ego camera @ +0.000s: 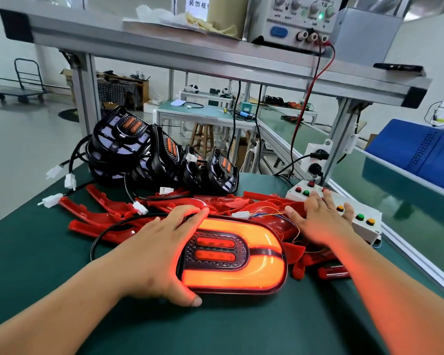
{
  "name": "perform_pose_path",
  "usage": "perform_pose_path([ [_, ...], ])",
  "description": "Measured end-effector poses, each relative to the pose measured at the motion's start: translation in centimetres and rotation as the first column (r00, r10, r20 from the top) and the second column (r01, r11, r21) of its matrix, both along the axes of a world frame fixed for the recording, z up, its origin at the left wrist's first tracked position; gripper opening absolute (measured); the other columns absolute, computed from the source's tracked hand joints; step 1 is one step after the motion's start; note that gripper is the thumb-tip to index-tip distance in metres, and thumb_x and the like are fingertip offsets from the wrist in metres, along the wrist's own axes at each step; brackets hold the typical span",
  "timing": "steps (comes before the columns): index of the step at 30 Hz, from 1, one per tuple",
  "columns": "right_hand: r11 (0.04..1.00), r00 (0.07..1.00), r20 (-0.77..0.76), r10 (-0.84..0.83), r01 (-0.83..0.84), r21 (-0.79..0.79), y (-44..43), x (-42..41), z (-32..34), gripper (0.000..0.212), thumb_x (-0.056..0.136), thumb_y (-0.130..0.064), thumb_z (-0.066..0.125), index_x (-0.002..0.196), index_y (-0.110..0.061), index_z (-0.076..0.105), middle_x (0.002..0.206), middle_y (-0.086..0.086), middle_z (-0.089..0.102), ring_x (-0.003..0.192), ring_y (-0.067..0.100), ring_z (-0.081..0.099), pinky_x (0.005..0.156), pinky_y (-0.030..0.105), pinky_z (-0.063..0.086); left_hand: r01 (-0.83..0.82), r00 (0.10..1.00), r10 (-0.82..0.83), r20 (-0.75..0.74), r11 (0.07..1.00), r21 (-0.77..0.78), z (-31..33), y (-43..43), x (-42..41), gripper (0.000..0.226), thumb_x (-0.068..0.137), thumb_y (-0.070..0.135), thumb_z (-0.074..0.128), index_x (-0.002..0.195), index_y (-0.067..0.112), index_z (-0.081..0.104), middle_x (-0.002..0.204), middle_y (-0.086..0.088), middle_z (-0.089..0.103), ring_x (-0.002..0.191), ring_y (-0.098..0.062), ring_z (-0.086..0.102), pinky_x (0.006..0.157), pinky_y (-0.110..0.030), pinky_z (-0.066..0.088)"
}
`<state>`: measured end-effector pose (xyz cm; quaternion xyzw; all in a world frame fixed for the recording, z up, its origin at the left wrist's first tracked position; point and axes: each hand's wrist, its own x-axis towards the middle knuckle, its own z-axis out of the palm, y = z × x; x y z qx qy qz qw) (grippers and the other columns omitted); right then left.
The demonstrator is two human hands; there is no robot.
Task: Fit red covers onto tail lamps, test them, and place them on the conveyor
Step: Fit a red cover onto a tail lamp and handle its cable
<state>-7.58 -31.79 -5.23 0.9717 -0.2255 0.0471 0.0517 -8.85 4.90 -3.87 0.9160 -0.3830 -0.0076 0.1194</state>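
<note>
A tail lamp [237,257] with its red cover on lies on the green bench, lit bright orange-red. My left hand [162,249] grips its left edge, thumb under the near rim and fingers over the top. My right hand [321,217] rests spread on the white button box [356,221], fingers over its coloured buttons. Several loose red covers [105,213] lie scattered behind the lamp. Uncovered black tail lamps [162,155] with wires and white plugs stand stacked at the back. The green conveyor [395,201] runs along the right.
A power supply [296,20] sits on the overhead aluminium shelf, with red and black leads dropping to the bench. A socket block [317,160] is fixed to the right post. A blue crate [420,155] sits beyond the conveyor.
</note>
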Motion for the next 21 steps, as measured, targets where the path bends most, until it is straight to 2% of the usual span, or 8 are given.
perform_pose_path([
  [5,1.0,1.0,-0.004,-0.004,0.004,0.019,0.2,0.0,0.4,0.11,0.07,-0.084,-0.003,0.153,-0.014,0.015,0.163,0.0,0.008,0.15,0.017,-0.006,0.115,0.058,-0.006,-0.009,1.0,0.009,-0.005,1.0,0.02,0.1,0.0,-0.1,0.143,0.051,0.078,0.071,0.149,0.037,-0.025,0.144,0.031,-0.015,0.139,-0.002,0.014,0.123,-0.03,0.009],
  [8,1.0,1.0,0.018,-0.015,0.014,0.025,0.4,0.2,0.9,0.094,0.084,-0.079,0.009,0.147,-0.012,0.029,0.159,0.004,0.024,0.15,0.019,0.008,0.115,0.058,0.0,-0.008,1.0,0.008,-0.017,0.999,0.031,0.2,0.0,-0.1,0.142,0.053,0.078,0.071,0.145,0.042,-0.032,0.142,0.033,-0.016,0.137,-0.002,0.016,0.121,-0.028,0.008],
  [11,0.998,0.998,0.07,-0.006,0.002,0.06,0.9,0.9,1.1,0.078,0.09,-0.072,0.019,0.135,-0.012,0.039,0.148,0.005,0.04,0.143,0.022,0.027,0.114,0.056,0.006,-0.009,0.999,0.01,-0.033,0.999,0.041,0.3,-0.1,-0.2,0.137,0.053,0.079,0.071,0.128,0.048,-0.04,0.141,0.034,-0.017,0.135,-0.002,0.017,0.119,-0.027,0.009],
  [14,0.997,0.996,0.088,0.021,-0.027,0.067,1.7,1.4,1.2,0.072,0.093,-0.069,0.021,0.135,-0.012,0.038,0.144,0.007,0.043,0.136,0.024,0.038,0.113,0.053,0.005,-0.008,0.999,0.009,-0.039,0.999,0.04,0.3,-0.2,-0.3,0.135,0.053,0.079,0.071,0.125,0.05,-0.04,0.141,0.034,-0.017,0.135,-0.003,0.018,0.12,-0.028,0.01],
  [17,0.999,0.994,0.104,0.04,-0.043,0.025,2.3,1.7,1.3,0.074,0.093,-0.068,0.021,0.14,-0.012,0.035,0.149,0.008,0.04,0.137,0.026,0.036,0.112,0.054,0.007,-0.001,0.999,0.003,-0.046,1.0,0.031,0.3,-0.2,-0.2,0.132,0.052,0.08,0.069,0.12,0.056,-0.042,0.142,0.034,-0.017,0.133,-0.003,0.019,0.12,-0.027,0.011],
  [21,0.996,0.994,0.077,0.082,-0.084,0.022,2.5,1.8,1.1,0.067,0.093,-0.068,0.02,0.133,-0.018,0.04,0.152,0.01,0.034,0.137,0.031,0.035,0.11,0.055,0.025,0.005,0.999,-0.004,-0.033,1.0,0.028,0.2,-0.1,0.0,0.138,0.051,0.08,0.069,0.13,0.05,-0.04,0.142,0.034,-0.018,0.137,-0.004,0.017,0.121,-0.028,0.007],
])
